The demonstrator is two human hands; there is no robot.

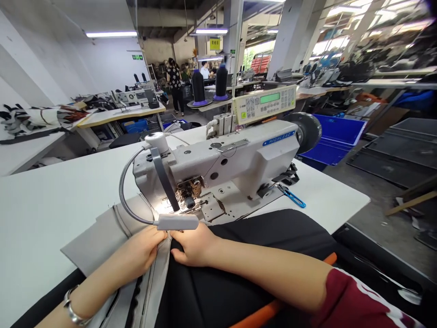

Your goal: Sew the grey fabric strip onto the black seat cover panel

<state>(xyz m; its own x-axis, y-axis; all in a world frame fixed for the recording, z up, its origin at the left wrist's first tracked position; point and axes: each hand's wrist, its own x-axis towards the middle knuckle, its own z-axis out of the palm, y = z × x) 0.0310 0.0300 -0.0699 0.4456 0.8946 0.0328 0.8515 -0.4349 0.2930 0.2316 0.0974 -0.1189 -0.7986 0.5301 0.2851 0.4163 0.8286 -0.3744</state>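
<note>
My left hand (141,253) presses on grey fabric (99,237) in front of the needle of a white sewing machine (225,164). Beside it, my right hand (194,246) rests flat on black fabric (273,232) that lies over the grey piece. Both hands sit side by side along the seam edge, fingers pointing toward the presser foot (186,205). A small lamp (177,222) on a flexible neck hangs just above my fingertips and hides them partly. A bracelet is on my left wrist.
The white table (51,200) spreads out to the left. A control panel (264,104) and two dark thread cones (210,84) stand behind the machine. Blue-handled scissors (292,197) lie right of it. Blue crates (336,136) stand on the floor. People stand far back.
</note>
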